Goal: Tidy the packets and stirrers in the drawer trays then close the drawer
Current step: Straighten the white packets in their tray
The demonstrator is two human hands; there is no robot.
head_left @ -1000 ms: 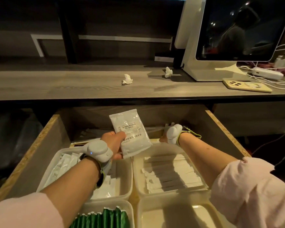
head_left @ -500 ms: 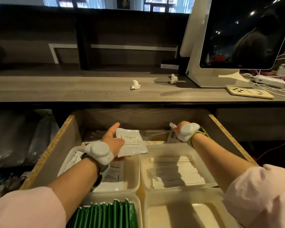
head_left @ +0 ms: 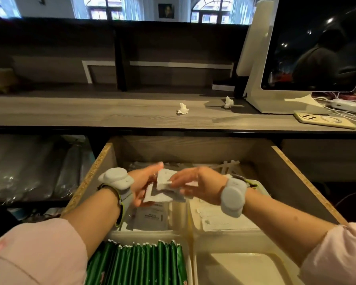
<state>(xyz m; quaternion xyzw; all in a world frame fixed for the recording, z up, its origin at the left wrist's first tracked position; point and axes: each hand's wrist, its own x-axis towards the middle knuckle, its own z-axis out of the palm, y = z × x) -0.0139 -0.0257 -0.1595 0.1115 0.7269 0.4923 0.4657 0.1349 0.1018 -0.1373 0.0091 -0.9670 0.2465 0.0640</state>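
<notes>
Left hand and right hand together grip flat white paper packets. Beneath the grip, white plastic trays appear sorted; the wooden drawer stands open.

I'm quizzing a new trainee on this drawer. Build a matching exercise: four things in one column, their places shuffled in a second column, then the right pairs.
Things
1. green packets
2. phone
3. white packets
4. stirrers

Places
A. on the counter, beside the monitor
B. in the far right tray
C. in the near left tray
D. held by the left hand and right hand above the drawer

Pairs: 1-C, 2-A, 3-D, 4-B
</notes>
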